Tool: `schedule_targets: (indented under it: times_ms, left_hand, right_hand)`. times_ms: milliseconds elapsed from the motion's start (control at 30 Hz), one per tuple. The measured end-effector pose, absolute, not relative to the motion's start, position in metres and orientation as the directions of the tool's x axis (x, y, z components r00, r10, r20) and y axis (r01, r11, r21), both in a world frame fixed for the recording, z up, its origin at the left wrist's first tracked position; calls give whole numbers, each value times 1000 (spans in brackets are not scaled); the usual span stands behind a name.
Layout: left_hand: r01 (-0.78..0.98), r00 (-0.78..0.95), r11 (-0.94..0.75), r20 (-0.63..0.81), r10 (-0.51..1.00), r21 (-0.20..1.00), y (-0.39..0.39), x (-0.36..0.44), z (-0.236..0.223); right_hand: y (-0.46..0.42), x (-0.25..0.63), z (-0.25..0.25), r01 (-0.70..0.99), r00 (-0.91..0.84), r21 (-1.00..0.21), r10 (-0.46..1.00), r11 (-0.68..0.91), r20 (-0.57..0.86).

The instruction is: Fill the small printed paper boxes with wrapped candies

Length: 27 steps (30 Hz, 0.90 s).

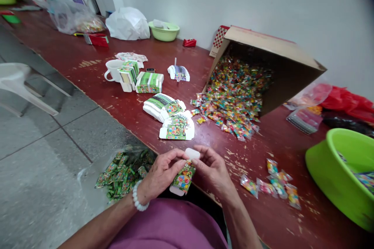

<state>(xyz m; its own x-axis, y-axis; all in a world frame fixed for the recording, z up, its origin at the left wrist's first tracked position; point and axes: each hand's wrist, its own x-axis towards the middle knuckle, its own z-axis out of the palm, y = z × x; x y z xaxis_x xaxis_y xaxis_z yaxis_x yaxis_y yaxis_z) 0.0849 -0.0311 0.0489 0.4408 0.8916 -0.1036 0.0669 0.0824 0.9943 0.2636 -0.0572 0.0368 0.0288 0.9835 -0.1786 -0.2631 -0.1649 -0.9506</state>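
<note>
A small green printed candy box [183, 179] is held between my two hands over the table's front edge. Its white top flap stands up, and another white flap shows at the lower end. My left hand [163, 173] pinches the box's upper left side. On the upper right side, my right hand [214, 167] grips it near the flap with thumb and fingers. Just beyond lie flat, fanned box blanks [177, 129] and a second stack of blanks [159, 107]. Several wrapped candies [279, 184] lie to the right of my right hand.
A cardboard box [277, 42] on its side spills wrapped candies [233, 93] onto the red table [134, 118]. A green basin [324, 163] stands at right. Bundled blanks [149, 82] sit near a white mug [113, 71]. Below left, a bag holds filled-looking green boxes [122, 175].
</note>
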Motion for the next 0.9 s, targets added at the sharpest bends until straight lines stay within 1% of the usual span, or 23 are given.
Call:
schedule_targets:
  times_ms: [67, 100, 167, 200, 300, 367, 433, 500, 633, 700, 833, 900]
  left_hand:
    - [-46, 417, 171, -137, 898, 984, -32, 86, 50]
    - [-108, 414, 233, -169, 895, 966, -32, 87, 51]
    - [-208, 455, 374, -250, 855, 904, -33, 88, 51]
    - [-231, 505, 448, -287, 814, 864, -33, 89, 51]
    - [-223, 647, 622, -364, 671, 750, -34, 92, 47]
    - [-227, 647, 662, -397, 651, 714, -35, 94, 44]
    - [-235, 594, 659, -431, 679, 714, -35, 97, 42]
    - [-209, 551, 653, -464, 693, 727, -34, 100, 43]
    - [-128, 528, 626, -481, 700, 769, -34, 103, 43]
    - [-111, 547, 603, -458, 701, 790, -34, 102, 43]
    - [-118, 610, 558, -384, 693, 822, -32, 99, 40]
    - [-96, 618, 517, -356, 701, 851, -30, 96, 40]
  right_hand:
    - [-60, 265, 36, -148, 10, -981, 991, -128, -131]
    - [-61, 265, 35, -88, 27, -992, 996, -85, -87]
    - [-63, 266, 36, 19, 81, -999, 996, 30, 32]
    - [-63, 266, 36, 67, 94, -994, 991, 85, 91]
    - [-63, 264, 40, 185, 51, -963, 977, 195, 208]
    - [-62, 262, 42, 215, -11, -947, 970, 238, 242]
    - [-62, 260, 45, 197, -37, -947, 967, 256, 253]
    - [-61, 259, 46, 127, -20, -970, 979, 205, 204]
    - [-58, 260, 44, -25, -43, -999, 998, -42, -41]
    - [-56, 261, 41, -97, -70, -987, 990, -129, -123]
    - [-53, 261, 35, -279, -95, -932, 972, -232, -213]
    - [-52, 260, 34, -300, -83, -924, 972, -236, -221]
